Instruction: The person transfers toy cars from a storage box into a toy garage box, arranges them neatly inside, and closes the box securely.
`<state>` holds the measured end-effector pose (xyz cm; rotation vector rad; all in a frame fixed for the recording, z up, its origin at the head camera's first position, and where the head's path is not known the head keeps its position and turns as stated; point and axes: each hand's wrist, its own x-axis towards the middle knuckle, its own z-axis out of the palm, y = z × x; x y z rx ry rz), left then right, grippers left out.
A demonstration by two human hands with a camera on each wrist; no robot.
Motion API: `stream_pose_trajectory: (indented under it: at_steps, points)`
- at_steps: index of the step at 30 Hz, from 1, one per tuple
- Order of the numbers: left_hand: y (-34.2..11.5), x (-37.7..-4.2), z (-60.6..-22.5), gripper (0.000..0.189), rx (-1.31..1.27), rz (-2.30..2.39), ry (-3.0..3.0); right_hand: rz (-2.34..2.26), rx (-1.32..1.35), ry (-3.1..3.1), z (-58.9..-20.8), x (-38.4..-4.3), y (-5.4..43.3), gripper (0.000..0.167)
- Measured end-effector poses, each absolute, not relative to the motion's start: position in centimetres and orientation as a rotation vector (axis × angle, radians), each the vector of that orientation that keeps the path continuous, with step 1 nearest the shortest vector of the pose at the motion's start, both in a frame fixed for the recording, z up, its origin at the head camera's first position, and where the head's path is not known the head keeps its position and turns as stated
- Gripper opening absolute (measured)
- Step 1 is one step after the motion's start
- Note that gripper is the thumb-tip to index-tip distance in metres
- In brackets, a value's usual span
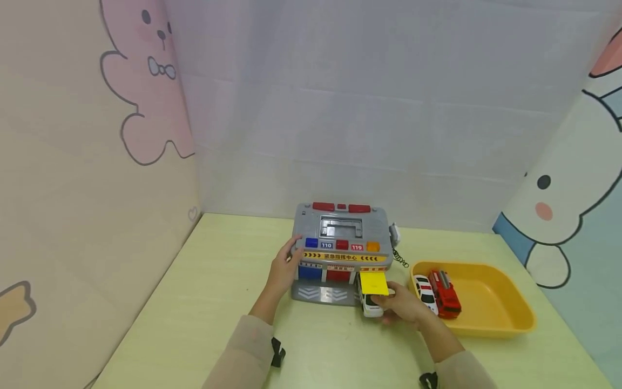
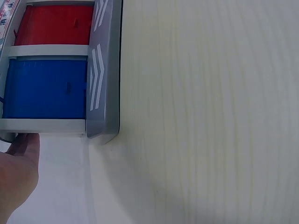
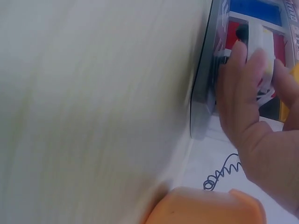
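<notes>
A: Where does the white toy vehicle [image 1: 373, 311] lie relative to the grey toy garage [image 1: 340, 258]?

B: At the right end of the garage's front, partly beneath the raised yellow door [image 1: 374, 284]. Its long axis runs roughly square to that front; whether it touches the ramp [image 1: 318, 294] cannot be told.

A: Which hand is nearer?

B: The right hand [image 1: 404, 306], which pinches the vehicle between thumb and fingers; the vehicle lies to this hand's left. The left hand [image 1: 283, 272] rests, fingers extended, against the garage's left side.

A: And the counts?

B: Garage, one. Doors, three: the yellow one, a blue door [image 1: 310, 273] and a red door [image 1: 338, 276], both lowered. Vehicles, three: the pinched one, plus one white car [image 1: 426, 294] and one red fire truck [image 1: 446, 296] in the single yellow tray [image 1: 495, 297], right of the garage.
</notes>
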<state>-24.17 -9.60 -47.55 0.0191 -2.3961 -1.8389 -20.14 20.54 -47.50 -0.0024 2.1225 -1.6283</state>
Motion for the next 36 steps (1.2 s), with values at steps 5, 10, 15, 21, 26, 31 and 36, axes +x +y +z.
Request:
stream_pose_trajectory:
  at_steps: [5,10,15,21,26,31,36]
  points:
    - [-9.5,-24.1,-47.5,0.045,0.015,-1.824,-2.402,-1.693,0.090,2.169,-47.8,-20.3,20.0,0.044]
    - [-9.4,-24.0,-47.4,0.045,0.030,-1.824,-2.411,-1.728,0.086,2.173,-47.6,-20.4,19.9,0.031]
    - [-9.5,-23.9,-47.3,0.045,0.032,-1.821,-2.410,-1.621,-0.057,2.261,-47.5,-20.4,20.5,0.038]
    - [-9.6,-23.9,-47.4,0.046,0.035,-1.813,-2.418,-1.595,-0.158,2.254,-47.7,-20.2,21.1,0.035]
    - [-9.6,-24.0,-47.3,0.046,0.026,-1.819,-2.408,-1.629,-0.176,2.236,-47.7,-20.1,21.0,0.036]
    - [-9.6,-24.0,-47.1,0.046,0.021,-1.824,-2.404,-1.641,-0.185,2.210,-47.7,-20.3,20.9,0.044]
    - [-9.6,-24.0,-47.2,0.046,0.014,-1.821,-2.404,-1.604,-0.145,2.186,-47.9,-20.3,21.0,0.063]
